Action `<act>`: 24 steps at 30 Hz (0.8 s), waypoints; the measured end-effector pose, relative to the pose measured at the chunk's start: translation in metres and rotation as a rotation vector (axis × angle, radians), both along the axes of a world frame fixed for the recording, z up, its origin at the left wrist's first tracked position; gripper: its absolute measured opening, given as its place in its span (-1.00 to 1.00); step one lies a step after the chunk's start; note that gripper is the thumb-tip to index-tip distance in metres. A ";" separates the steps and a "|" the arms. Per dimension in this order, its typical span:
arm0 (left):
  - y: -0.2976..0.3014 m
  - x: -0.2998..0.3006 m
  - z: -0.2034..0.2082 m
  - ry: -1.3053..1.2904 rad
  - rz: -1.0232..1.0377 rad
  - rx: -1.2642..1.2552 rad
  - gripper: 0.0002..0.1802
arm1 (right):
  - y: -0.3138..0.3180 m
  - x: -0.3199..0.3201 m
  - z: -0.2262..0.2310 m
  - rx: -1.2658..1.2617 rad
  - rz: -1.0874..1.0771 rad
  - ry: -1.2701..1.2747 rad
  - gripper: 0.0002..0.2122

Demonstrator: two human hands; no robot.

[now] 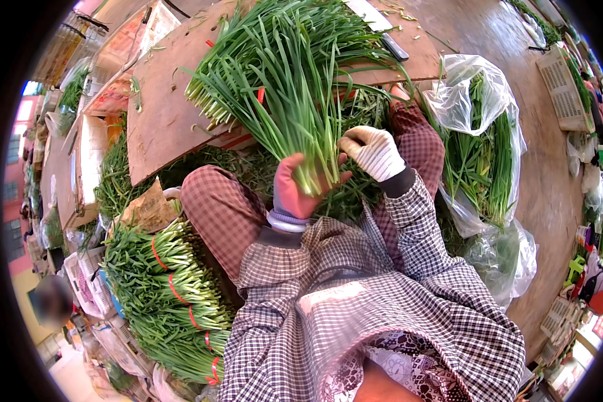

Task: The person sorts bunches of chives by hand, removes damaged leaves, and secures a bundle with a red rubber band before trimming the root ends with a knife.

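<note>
My left hand [293,191], in a pink glove, grips a bunch of garlic chives [305,127] by its pale lower stems, with the leaves fanning away over the board. Close to the right side of those stems, my right hand [376,153] wears a white ribbed glove. Its thumb and fingers are pinched together; what is between them, if anything, is too small to make out. Beyond the held bunch lies a heap of garlic chives [248,47] with red bands on a brown board [157,120]. A knife [394,47] rests at the board's far right.
Red-banded chive bundles [161,295] are stacked at my left. On my right stands a clear plastic bag [472,74] of loose chives. Leaf scraps [211,161] lie beneath the board, between my knees. A wooden crate [94,157] and a pale plastic crate [566,90] stand farther out.
</note>
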State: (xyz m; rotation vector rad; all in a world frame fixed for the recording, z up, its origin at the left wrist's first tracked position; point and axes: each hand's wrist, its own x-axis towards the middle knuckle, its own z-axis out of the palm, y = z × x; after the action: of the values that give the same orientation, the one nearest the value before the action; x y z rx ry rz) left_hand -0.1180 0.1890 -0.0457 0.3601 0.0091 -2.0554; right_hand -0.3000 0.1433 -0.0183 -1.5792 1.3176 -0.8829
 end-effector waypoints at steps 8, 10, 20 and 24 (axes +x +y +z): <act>0.008 -0.001 -0.042 -0.499 0.095 -0.260 -0.50 | 0.007 0.034 -0.005 0.075 0.081 0.058 -0.67; 0.010 -0.004 -0.039 -0.530 0.102 -0.393 -0.56 | 0.003 0.036 -0.011 0.140 0.064 0.022 -0.71; 0.003 -0.012 -0.024 -0.312 0.029 0.061 -0.55 | 0.022 0.044 -0.025 -0.333 0.028 0.135 -0.86; -0.001 -0.013 -0.029 -0.159 -0.009 0.060 -0.48 | 0.033 0.050 -0.020 -0.425 0.113 0.066 -0.88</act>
State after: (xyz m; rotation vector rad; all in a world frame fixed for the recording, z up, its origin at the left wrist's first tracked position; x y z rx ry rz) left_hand -0.1312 0.1877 -0.0751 0.5612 -0.0280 -2.0329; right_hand -0.2502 0.1763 -0.0388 -2.0027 1.1200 -1.0977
